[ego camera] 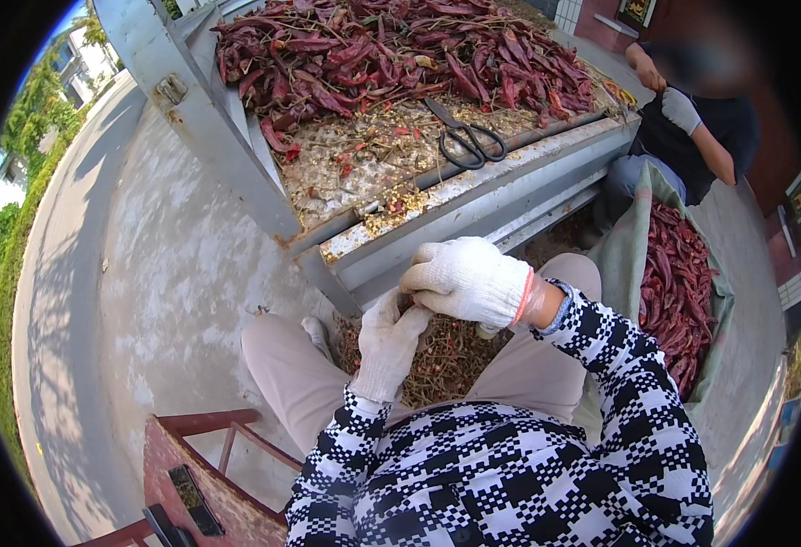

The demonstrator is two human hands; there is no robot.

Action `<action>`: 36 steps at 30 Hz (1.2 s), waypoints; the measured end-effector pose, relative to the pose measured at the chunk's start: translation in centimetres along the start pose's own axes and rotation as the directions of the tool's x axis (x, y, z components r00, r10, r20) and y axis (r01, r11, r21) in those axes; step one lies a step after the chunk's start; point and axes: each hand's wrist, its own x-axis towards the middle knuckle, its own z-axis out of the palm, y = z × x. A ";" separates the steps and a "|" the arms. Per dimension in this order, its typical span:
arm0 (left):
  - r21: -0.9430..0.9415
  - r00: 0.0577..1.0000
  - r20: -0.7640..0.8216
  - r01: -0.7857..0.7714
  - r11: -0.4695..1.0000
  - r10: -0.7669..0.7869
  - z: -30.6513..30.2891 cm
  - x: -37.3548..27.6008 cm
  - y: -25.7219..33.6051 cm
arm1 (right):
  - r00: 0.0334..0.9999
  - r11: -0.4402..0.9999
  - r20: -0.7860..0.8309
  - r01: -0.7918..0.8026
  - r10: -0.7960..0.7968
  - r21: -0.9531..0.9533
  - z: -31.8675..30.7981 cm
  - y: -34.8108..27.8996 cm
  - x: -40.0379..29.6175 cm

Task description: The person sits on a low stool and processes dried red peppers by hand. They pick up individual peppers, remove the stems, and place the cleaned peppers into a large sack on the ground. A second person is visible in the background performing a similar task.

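Note:
My left hand (390,349) and my right hand (472,279), both in white knit work gloves, meet fingertip to fingertip above my lap. A small dark red patch shows between the curled fingers; most of whatever is there is hidden by the gloves. Below them, between my knees, lies a heap of dry stems and red scraps (441,366). Just beyond my hands is the metal edge (469,184) of a truck-like bed. Wrinkled dried red chili peppers (373,55) are piled on it. Black-handled scissors (465,137) lie open at the near edge of the pile, apart from my hands.
A green woven sack (622,239) full of red chili peppers (674,294) stands at my right. Behind it sits another person (694,130), one hand gloved. Orange-handled scissors (620,94) rest at the bed's corner. A worn red wooden chair (195,458) is at my left, near a metal post (202,116).

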 end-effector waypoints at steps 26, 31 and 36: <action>0.291 0.953 0.204 -0.278 0.915 0.224 -1.7 0.1 -2.0 | 0.847 0.053 0.389 -0.436 0.361 0.899 2.8 0.4 -1.6; 0.477 0.855 0.277 -0.519 0.710 0.439 -1.4 0.3 -1.0 | 0.802 -0.100 0.480 -0.478 0.357 0.873 3.0 0.7 -1.6; 0.541 0.833 0.297 -0.550 0.636 0.467 -1.7 0.6 0.2 | 0.767 -0.136 0.513 -0.503 0.385 0.854 1.3 0.6 -1.7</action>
